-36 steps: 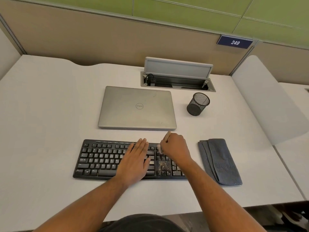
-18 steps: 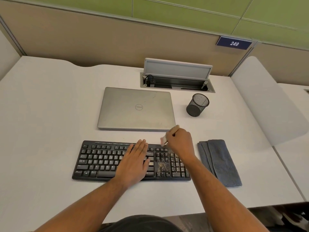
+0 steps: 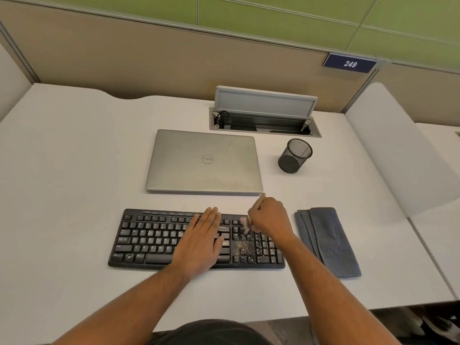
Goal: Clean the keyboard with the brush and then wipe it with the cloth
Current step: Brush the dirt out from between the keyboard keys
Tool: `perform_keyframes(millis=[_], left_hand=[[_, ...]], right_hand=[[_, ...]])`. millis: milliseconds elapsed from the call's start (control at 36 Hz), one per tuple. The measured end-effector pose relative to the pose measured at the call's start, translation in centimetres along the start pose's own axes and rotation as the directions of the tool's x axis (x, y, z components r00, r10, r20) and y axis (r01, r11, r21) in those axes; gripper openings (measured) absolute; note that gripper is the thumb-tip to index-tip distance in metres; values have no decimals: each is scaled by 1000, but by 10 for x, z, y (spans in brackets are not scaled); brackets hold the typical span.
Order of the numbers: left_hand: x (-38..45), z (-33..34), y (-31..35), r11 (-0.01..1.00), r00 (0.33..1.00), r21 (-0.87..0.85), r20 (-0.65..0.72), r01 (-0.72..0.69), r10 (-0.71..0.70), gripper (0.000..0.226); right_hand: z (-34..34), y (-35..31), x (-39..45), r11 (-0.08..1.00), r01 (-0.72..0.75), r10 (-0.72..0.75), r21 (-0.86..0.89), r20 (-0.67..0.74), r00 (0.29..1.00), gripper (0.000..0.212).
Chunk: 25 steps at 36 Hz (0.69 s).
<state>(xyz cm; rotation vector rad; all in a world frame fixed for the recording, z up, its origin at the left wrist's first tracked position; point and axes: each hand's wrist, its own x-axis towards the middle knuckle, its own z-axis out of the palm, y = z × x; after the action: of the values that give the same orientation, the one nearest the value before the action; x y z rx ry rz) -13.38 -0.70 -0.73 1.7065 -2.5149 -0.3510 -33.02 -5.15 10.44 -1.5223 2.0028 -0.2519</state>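
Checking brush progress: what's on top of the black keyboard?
On the black keyboard: flat left hand, right hand gripping the wooden-handled brush, brownish crumbs. Keys beneath both hands are hidden.

Black keyboard (image 3: 159, 239), tan-brown crumb speckle on its right-hand keys. Silver-grey laptop (image 3: 204, 161), frame centre. Black mesh pen cup (image 3: 295, 156). Slate-blue folded cloth (image 3: 328, 241), right. Off-white desk (image 3: 62, 170). Beige partition (image 3: 149, 58) with green panels (image 3: 273, 8) above; navy plaque (image 3: 349, 63), white numerals.
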Motion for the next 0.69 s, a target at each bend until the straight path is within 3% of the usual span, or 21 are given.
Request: perform_keyframes(millis=[56,167,222,333,444,500,583,694], left_hand=[[0,0,0,1000,1000,-1,5,-1,1,65],[0,1,-1,1000,1000,-8,-2,4,-4,65],[0,1,0,1000,1000,-6,6,-1,1,65],[0,2,-1,1000,1000,1,5,0,0,65],[0,3,-1,1000,1000,-6,-3,0,0,66],[1,3,-1,1000,1000,-10,-7,-5,5,66],[1,4,-2,1000,1000,-8,-7,-9,9,65],[1,4,-2,1000,1000,-3,-19,-8,8,66]], right_hand=[[-5,-6,1,1000,11,-11,-4,11,1000,28],[-3,-5,-2,998,41,-34,55,-124,992,36],[1,0,-1,1000,16,-14,25,-96,995,41],[-4,-2,3,1000,3,-3,-5,23,1000,30],[-2,-2,-1,997,34,-27,65,-111,993,46],[0,2,2,1000,11,-9,17,-99,995,47],[-3,-1,6,998,-5,6,-68,8,1000,27],[0,-14,8,992,99,-97,73,-31,995,36]])
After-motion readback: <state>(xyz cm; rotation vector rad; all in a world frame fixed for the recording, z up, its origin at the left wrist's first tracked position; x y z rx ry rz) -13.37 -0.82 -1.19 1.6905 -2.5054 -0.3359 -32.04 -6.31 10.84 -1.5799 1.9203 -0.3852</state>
